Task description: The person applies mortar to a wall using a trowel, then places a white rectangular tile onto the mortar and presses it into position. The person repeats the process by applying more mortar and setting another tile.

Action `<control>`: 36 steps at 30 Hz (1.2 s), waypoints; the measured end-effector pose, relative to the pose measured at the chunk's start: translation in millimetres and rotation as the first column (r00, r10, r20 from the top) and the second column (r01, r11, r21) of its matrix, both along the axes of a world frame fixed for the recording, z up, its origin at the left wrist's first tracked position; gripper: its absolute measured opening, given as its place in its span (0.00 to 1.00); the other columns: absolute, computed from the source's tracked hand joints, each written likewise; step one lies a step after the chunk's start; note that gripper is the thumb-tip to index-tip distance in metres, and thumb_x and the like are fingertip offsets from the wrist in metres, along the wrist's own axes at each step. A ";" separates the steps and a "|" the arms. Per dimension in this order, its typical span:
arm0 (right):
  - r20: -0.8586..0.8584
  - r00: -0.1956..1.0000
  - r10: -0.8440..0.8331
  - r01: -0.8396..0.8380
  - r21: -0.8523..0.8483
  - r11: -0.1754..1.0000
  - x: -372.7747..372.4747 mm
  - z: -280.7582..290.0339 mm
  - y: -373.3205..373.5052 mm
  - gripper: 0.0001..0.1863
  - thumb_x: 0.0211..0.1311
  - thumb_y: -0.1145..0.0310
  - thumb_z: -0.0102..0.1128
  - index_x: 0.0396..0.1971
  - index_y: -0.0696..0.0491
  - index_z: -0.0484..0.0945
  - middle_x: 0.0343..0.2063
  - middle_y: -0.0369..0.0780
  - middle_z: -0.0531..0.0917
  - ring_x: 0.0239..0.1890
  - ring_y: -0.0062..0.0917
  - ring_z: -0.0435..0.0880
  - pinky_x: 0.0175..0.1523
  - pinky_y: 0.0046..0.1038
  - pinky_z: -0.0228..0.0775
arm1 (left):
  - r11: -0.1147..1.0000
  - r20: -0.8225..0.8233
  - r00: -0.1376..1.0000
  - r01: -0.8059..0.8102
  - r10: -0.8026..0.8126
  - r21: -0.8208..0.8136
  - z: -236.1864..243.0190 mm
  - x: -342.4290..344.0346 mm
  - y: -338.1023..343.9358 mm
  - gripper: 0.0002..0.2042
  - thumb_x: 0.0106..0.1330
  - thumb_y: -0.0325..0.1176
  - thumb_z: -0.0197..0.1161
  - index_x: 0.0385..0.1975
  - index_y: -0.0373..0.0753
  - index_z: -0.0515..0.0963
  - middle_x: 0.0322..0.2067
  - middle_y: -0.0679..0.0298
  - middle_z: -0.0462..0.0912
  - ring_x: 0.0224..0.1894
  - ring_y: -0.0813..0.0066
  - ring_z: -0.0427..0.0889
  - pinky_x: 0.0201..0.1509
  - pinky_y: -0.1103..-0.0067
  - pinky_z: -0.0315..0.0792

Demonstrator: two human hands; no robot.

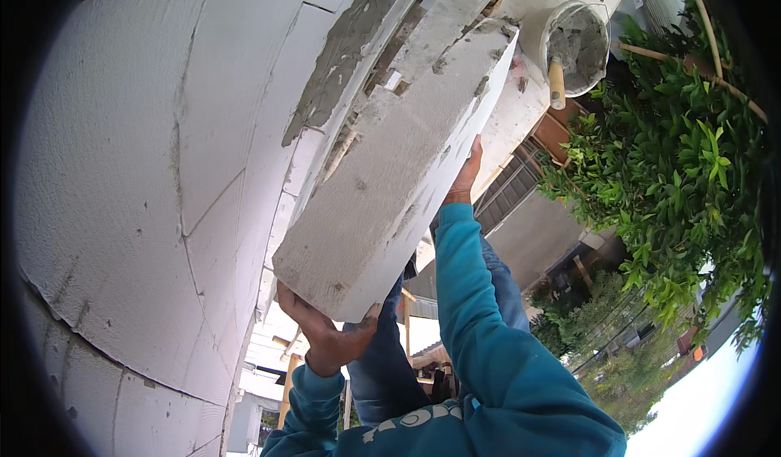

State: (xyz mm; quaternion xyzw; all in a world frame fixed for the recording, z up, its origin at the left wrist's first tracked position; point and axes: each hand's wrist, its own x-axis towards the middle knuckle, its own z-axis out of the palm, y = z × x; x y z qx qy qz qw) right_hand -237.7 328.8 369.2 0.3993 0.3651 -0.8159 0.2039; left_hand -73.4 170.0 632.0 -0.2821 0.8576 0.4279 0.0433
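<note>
A long white-grey block (pixel 390 180) with chipped edges lies at a slant in front of me, held in both hands. My left hand (pixel 329 335) has its fingers wrapped round the lower end. My right hand (pixel 467 172) grips the long right side, higher up, its fingertips partly hidden by the block. Behind the block's upper part are more grey pieces (pixel 443 5). A wet grey patch of mortar (pixel 342 58) coats a strip of the wall beside them.
A white block wall (pixel 138 172) fills the left. At top right, a bucket of grey mortar (pixel 584 38) with a wooden-handled tool (pixel 556 83) stands on a pale board (pixel 521 107). Leafy branches (pixel 667 172) fill the right; my jeans-clad legs show below the block.
</note>
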 end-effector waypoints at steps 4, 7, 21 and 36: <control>0.036 0.997 0.062 -0.061 -0.043 0.997 1.4 8.4 4.1 0.39 0.67 0.40 0.46 0.68 0.54 0.60 0.62 0.49 0.71 0.61 0.44 0.73 0.63 0.45 0.69 | 0.965 0.015 0.983 -0.184 0.185 0.188 3.0 -14.3 3.1 0.58 0.43 0.31 0.73 0.71 0.34 0.35 0.60 0.49 0.56 0.66 0.57 0.62 0.68 0.64 0.65; 0.035 0.992 0.120 -0.109 -0.226 0.968 -0.2 -8.8 20.9 0.40 0.67 0.40 0.48 0.69 0.55 0.60 0.63 0.50 0.69 0.63 0.46 0.71 0.65 0.48 0.66 | 0.855 0.093 0.903 -0.427 0.420 0.294 1.6 -20.9 8.3 0.56 0.43 0.29 0.71 0.71 0.34 0.38 0.59 0.49 0.57 0.67 0.57 0.61 0.69 0.64 0.62; 0.212 0.855 0.474 0.075 0.853 -0.517 -160.5 17.5 148.6 0.26 0.62 0.46 0.58 0.43 0.56 0.76 0.43 0.45 0.75 0.49 0.38 0.69 0.54 0.44 0.64 | 0.874 0.113 0.922 -0.387 0.370 0.294 -7.4 0.4 1.7 0.53 0.44 0.29 0.74 0.69 0.33 0.42 0.60 0.50 0.54 0.65 0.58 0.62 0.68 0.65 0.63; 0.548 0.571 0.611 -0.411 0.835 -0.365 -199.7 27.0 185.1 0.28 0.52 0.57 0.64 0.49 0.59 0.72 0.31 0.48 0.84 0.34 0.46 0.85 0.39 0.40 0.80 | 0.911 0.165 0.924 -0.373 0.346 0.176 -9.5 9.0 3.2 0.55 0.42 0.25 0.71 0.70 0.33 0.39 0.59 0.47 0.53 0.68 0.51 0.57 0.72 0.59 0.58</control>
